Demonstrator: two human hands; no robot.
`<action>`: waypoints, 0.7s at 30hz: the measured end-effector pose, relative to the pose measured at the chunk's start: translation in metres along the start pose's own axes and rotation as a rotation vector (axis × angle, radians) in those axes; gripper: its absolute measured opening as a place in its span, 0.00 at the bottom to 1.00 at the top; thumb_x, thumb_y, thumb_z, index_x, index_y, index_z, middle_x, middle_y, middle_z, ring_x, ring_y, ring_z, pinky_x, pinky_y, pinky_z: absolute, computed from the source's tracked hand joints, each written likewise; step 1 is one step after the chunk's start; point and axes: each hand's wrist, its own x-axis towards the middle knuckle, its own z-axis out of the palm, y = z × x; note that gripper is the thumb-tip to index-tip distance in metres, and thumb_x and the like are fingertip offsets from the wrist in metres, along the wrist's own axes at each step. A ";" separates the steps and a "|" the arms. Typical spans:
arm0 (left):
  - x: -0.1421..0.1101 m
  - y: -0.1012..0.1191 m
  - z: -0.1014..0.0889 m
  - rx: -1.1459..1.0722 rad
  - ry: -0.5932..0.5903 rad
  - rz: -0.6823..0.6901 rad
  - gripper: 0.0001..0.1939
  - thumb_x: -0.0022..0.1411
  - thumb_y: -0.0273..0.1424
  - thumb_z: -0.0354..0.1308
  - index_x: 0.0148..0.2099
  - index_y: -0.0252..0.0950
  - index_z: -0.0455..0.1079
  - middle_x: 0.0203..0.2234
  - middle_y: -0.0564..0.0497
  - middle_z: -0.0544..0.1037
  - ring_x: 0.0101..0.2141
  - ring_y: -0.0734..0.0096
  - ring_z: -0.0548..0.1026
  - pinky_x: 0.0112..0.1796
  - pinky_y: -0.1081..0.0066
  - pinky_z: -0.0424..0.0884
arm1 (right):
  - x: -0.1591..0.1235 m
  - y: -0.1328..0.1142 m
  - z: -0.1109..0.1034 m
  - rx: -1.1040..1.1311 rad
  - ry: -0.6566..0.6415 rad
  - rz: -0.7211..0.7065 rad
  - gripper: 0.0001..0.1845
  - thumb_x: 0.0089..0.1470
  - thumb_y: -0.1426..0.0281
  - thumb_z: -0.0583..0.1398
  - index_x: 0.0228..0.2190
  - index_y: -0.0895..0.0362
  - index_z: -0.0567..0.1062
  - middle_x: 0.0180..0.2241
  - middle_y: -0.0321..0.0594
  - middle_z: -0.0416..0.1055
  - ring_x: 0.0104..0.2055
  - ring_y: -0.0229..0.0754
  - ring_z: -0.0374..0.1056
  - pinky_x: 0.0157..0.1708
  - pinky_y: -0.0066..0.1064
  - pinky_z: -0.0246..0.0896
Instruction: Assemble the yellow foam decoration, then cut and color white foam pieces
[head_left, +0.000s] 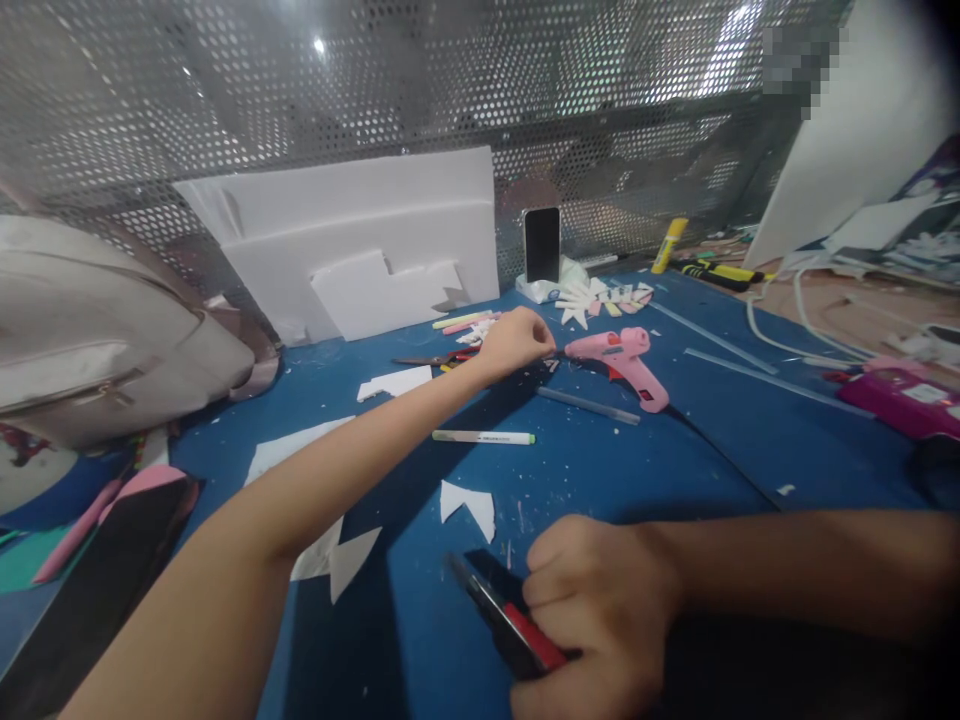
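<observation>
My left hand [517, 343] reaches far across the blue table, fingers pinched together beside the nozzle of a pink glue gun [611, 350]. What the pinch holds, if anything, I cannot make out. Close to me, my right hand [600, 610] is closed around a red and black utility knife [517, 625], its dark tip pointing away to the left. Just beyond that tip lies a notched white foam piece [472, 505]. A green-capped white marker [484, 437] rests between the hands. Scissors [427, 360] lie left of my left hand, partly hidden by it.
A phone [542, 245] stands upright at the back, near small cut pieces [600, 300]. White foam boards [360, 230] lean on the perforated metal panel [375, 90]. Clear glue sticks [589, 405] lie rightward. A pale bag [105, 330] sits left, a magenta object [900, 400] right.
</observation>
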 end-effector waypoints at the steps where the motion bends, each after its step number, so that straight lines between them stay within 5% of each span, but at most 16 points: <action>1: 0.002 0.002 0.002 0.002 0.004 -0.017 0.16 0.67 0.37 0.57 0.53 0.35 0.67 0.48 0.45 0.73 0.44 0.63 0.75 0.43 0.58 0.74 | -0.001 0.000 0.000 -0.001 0.001 -0.003 0.10 0.40 0.70 0.64 0.30 0.55 0.79 0.14 0.26 0.47 0.18 0.35 0.49 0.18 0.31 0.38; 21: 0.000 0.007 0.016 0.089 -0.034 -0.090 0.16 0.67 0.37 0.57 0.54 0.35 0.67 0.49 0.45 0.72 0.45 0.62 0.74 0.44 0.57 0.73 | 0.001 0.002 0.000 -0.030 0.044 -0.025 0.14 0.31 0.65 0.69 0.27 0.54 0.81 0.13 0.26 0.48 0.18 0.34 0.49 0.18 0.30 0.40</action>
